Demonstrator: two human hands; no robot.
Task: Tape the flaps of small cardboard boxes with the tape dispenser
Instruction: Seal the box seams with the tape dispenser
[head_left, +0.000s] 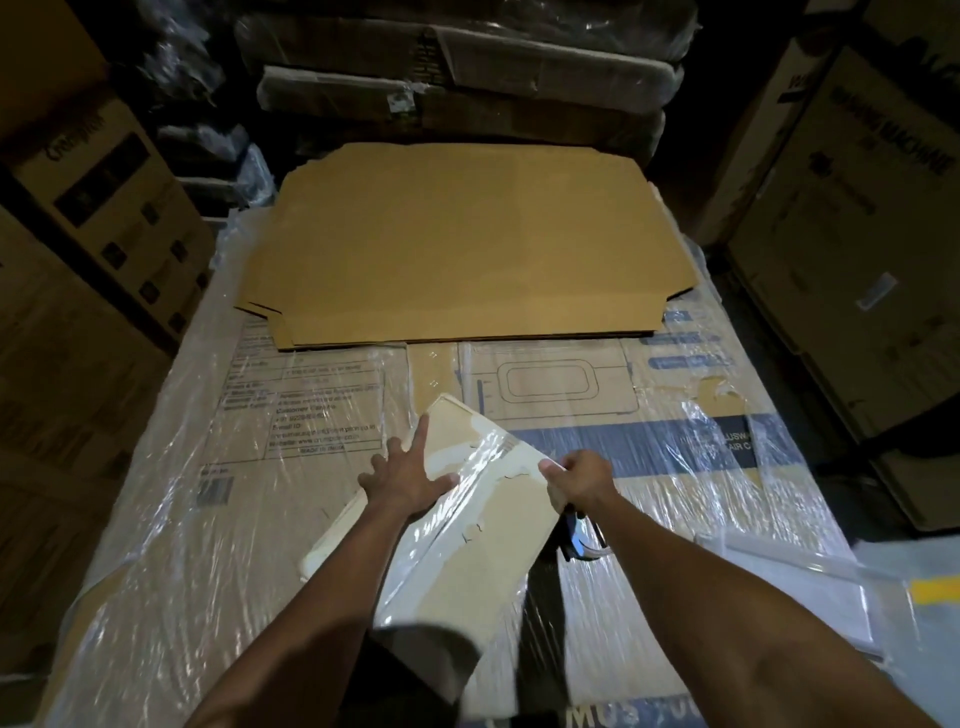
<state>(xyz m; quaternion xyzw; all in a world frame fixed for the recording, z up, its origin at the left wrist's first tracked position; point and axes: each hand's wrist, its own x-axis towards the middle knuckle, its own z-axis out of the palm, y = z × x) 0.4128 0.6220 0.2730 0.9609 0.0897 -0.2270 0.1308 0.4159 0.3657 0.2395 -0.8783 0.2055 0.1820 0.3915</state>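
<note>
Flat and spread, the left hand (410, 475) presses down with straight fingers on the small cardboard box (441, 514), while the right hand (576, 480) curls closed round the handle of the tape dispenser (576, 543), which sits at the box's right edge and is mostly hidden under the wrist. The box lies slantwise near the front edge of the wrapped pallet top (260, 519), its far corner pointing toward the flattened cardboard sheet (467, 244) that lies across the back edge. A glossy strip of clear tape (467, 499) runs along the box's top from near the dispenser down toward the person.

By its look the box is light and thin-walled, so it would likely skid on the slick plastic wrap beneath unless pinned from above; the flat palm seems the right hold for that. Its torn, peeling white facing suggests a weak surface, so pressing on the bare brown board or near an edge, beside the tape line and not on it, should be safer. The flaps will probably flex under the dispenser, so pressure close to the seam helps
</note>
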